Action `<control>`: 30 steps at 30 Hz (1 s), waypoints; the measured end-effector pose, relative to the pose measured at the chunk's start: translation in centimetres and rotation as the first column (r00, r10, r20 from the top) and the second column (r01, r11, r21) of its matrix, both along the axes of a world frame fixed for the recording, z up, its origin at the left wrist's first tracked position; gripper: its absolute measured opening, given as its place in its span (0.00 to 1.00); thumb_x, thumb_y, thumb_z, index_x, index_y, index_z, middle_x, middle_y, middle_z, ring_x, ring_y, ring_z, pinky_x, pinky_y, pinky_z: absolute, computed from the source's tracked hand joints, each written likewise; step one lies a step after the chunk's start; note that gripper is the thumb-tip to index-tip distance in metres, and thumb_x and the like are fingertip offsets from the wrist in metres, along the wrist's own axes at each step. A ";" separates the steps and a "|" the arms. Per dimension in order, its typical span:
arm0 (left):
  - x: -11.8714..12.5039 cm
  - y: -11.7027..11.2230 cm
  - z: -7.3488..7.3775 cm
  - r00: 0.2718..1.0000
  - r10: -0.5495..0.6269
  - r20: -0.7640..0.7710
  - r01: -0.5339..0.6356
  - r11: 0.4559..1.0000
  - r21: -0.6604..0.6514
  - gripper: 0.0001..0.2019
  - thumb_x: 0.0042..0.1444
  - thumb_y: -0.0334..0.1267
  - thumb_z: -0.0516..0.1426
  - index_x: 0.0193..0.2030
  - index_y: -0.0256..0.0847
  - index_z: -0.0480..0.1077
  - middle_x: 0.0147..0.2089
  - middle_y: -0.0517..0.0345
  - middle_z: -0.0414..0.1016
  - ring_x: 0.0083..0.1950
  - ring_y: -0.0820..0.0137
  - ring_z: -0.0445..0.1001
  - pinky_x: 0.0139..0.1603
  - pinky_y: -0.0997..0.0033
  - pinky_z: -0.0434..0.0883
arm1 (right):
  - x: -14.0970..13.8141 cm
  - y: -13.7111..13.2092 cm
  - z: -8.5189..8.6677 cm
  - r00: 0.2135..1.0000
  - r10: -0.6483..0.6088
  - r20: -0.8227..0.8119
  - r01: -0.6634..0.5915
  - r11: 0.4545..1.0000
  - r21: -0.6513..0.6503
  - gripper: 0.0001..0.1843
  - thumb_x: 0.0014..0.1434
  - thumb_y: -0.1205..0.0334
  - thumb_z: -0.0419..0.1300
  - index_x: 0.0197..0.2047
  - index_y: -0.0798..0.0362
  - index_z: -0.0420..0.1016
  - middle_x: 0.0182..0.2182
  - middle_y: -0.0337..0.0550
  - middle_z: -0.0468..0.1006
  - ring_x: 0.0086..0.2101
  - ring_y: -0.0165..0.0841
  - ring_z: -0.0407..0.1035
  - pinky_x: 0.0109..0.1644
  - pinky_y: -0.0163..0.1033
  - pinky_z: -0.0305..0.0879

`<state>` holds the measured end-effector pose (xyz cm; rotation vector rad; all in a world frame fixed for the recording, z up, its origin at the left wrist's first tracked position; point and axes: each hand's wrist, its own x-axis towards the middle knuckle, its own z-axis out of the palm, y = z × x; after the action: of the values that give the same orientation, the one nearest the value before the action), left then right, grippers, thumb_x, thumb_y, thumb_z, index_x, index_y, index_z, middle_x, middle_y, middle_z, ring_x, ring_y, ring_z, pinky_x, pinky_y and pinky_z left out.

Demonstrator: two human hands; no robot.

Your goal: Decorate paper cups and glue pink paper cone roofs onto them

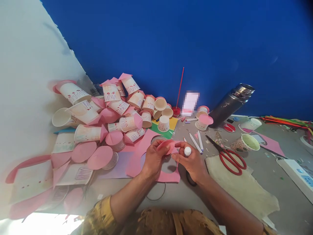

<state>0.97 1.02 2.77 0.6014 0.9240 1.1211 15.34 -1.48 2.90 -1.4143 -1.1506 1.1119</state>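
My left hand (153,158) is closed on a curled pink paper circle (166,145), holding it above the grey table. My right hand (193,161) pinches the edge of the same pink piece with its fingertips and grips a small glue stick with a white cap (187,151). Under both hands lies a pink paper sheet (137,160) with a round hole cut out of it.
A heap of decorated paper cups with pink cone lids (110,107) fills the left. Red scissors (230,158) lie on a cream cloth (244,189) at right, near markers (197,142), a patterned cup (245,143), a steel flask (231,103) and a white power strip (297,173).
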 end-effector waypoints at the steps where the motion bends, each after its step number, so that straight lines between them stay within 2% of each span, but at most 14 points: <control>1: 0.1 -0.1 0.0 1.000 0.009 0.015 -0.009 1.000 -0.005 0.17 0.42 0.38 0.72 0.37 0.37 0.74 0.32 0.61 0.76 0.32 0.74 0.70 0.34 0.74 0.66 | -0.2 0.0 0.1 0.999 0.011 0.038 -0.012 1.000 0.015 0.20 0.47 0.49 0.73 0.39 0.53 0.79 0.20 0.30 0.68 0.22 0.28 0.61 0.26 0.34 0.60; 4: 0.3 -0.2 -0.1 0.997 0.015 0.079 -0.013 1.000 -0.027 0.19 0.40 0.38 0.74 0.36 0.37 0.73 0.32 0.60 0.77 0.34 0.73 0.72 0.39 0.73 0.69 | -0.5 0.0 0.2 0.991 -0.009 0.136 -0.001 0.997 0.078 0.15 0.53 0.49 0.68 0.34 0.53 0.80 0.25 0.38 0.77 0.26 0.31 0.68 0.30 0.36 0.65; 8: 0.3 -0.3 -0.2 0.994 -0.051 0.092 0.058 0.995 -0.084 0.21 0.39 0.39 0.74 0.37 0.38 0.73 0.35 0.58 0.78 0.36 0.71 0.75 0.43 0.70 0.71 | -0.2 0.1 0.0 0.977 -0.089 0.196 0.060 0.987 0.151 0.14 0.56 0.49 0.65 0.29 0.52 0.77 0.26 0.41 0.80 0.27 0.34 0.71 0.31 0.37 0.67; 10: 0.1 -0.2 0.0 0.997 -0.075 -0.033 0.073 0.996 -0.044 0.20 0.39 0.37 0.73 0.40 0.40 0.74 0.38 0.57 0.79 0.39 0.69 0.76 0.45 0.69 0.72 | 0.1 0.1 -0.2 0.966 -0.092 0.241 0.047 0.981 0.186 0.14 0.58 0.50 0.64 0.29 0.51 0.77 0.26 0.40 0.81 0.27 0.34 0.72 0.32 0.37 0.67; 13: -0.3 -0.1 0.6 0.944 -0.048 -0.328 0.104 0.983 0.154 0.19 0.42 0.35 0.71 0.44 0.41 0.77 0.47 0.53 0.79 0.51 0.63 0.76 0.53 0.66 0.71 | 0.7 0.0 -0.2 0.925 -0.098 0.367 0.001 0.967 0.254 0.13 0.60 0.52 0.63 0.30 0.50 0.77 0.26 0.40 0.81 0.26 0.33 0.72 0.32 0.36 0.65; 14: -0.4 0.0 0.7 0.914 -0.042 -0.403 0.134 0.970 0.201 0.18 0.44 0.36 0.70 0.44 0.42 0.78 0.48 0.53 0.80 0.52 0.62 0.76 0.54 0.65 0.70 | 0.8 -0.1 -0.2 0.907 -0.096 0.410 -0.019 0.963 0.267 0.12 0.60 0.52 0.63 0.30 0.50 0.78 0.26 0.39 0.81 0.26 0.33 0.72 0.32 0.36 0.64; 16: -0.6 0.1 0.9 0.878 -0.085 -0.472 0.209 0.954 0.217 0.12 0.48 0.38 0.68 0.41 0.42 0.79 0.44 0.52 0.81 0.48 0.61 0.77 0.51 0.63 0.71 | 1.1 -0.1 -0.1 0.883 -0.089 0.461 -0.050 0.959 0.279 0.11 0.60 0.54 0.63 0.30 0.50 0.78 0.26 0.39 0.81 0.25 0.33 0.72 0.31 0.36 0.63; 18: -0.8 0.3 0.8 0.881 -0.132 -0.455 0.241 0.952 0.190 0.07 0.51 0.39 0.66 0.35 0.40 0.79 0.38 0.53 0.81 0.42 0.63 0.77 0.46 0.65 0.72 | 1.2 -0.1 0.0 0.886 -0.054 0.460 -0.077 0.962 0.262 0.11 0.61 0.54 0.62 0.32 0.50 0.79 0.26 0.39 0.81 0.25 0.33 0.72 0.31 0.36 0.63; 20: -0.8 0.4 0.6 0.914 -0.151 -0.377 0.222 0.963 0.154 0.07 0.51 0.40 0.67 0.32 0.39 0.79 0.34 0.54 0.80 0.38 0.66 0.76 0.44 0.67 0.71 | 1.2 -0.2 0.1 0.899 -0.019 0.438 -0.092 0.969 0.230 0.11 0.61 0.52 0.63 0.34 0.50 0.80 0.26 0.39 0.81 0.24 0.32 0.71 0.29 0.35 0.63; 23: -0.6 0.4 0.0 0.966 -0.211 -0.149 0.219 0.975 0.034 0.12 0.48 0.44 0.70 0.33 0.37 0.79 0.33 0.54 0.79 0.36 0.68 0.75 0.42 0.69 0.70 | 1.0 -0.2 -0.2 0.898 0.002 0.439 -0.097 0.976 0.195 0.13 0.60 0.50 0.63 0.34 0.51 0.79 0.24 0.38 0.80 0.23 0.31 0.69 0.28 0.35 0.62; 25: -0.5 0.3 -0.3 0.969 -0.246 -0.020 0.245 0.969 -0.036 0.15 0.46 0.46 0.71 0.33 0.36 0.79 0.33 0.54 0.79 0.35 0.69 0.74 0.42 0.68 0.70 | 0.9 -0.3 -0.4 0.891 -0.017 0.453 -0.084 0.975 0.203 0.14 0.61 0.49 0.62 0.31 0.50 0.77 0.23 0.37 0.78 0.23 0.31 0.68 0.28 0.34 0.61; 27: -0.5 0.3 -0.3 0.966 -0.255 -0.035 0.254 0.967 -0.031 0.15 0.46 0.46 0.71 0.35 0.36 0.79 0.34 0.54 0.79 0.36 0.68 0.74 0.43 0.68 0.69 | 0.9 -0.3 -0.7 0.883 -0.051 0.467 -0.065 0.971 0.229 0.16 0.62 0.49 0.60 0.28 0.50 0.75 0.21 0.37 0.76 0.22 0.30 0.66 0.28 0.34 0.60; 30: -0.7 0.5 0.3 0.933 -0.223 -0.282 0.257 0.962 0.088 0.12 0.49 0.43 0.68 0.36 0.38 0.80 0.36 0.55 0.80 0.40 0.66 0.74 0.44 0.69 0.68 | 1.1 -0.3 -0.9 0.862 -0.080 0.501 -0.061 0.964 0.258 0.16 0.61 0.51 0.60 0.27 0.50 0.73 0.21 0.37 0.76 0.22 0.30 0.65 0.28 0.35 0.59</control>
<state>0.23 1.48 3.04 0.9614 0.9866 0.8920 16.46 -1.79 2.05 -1.5374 -1.5963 0.5467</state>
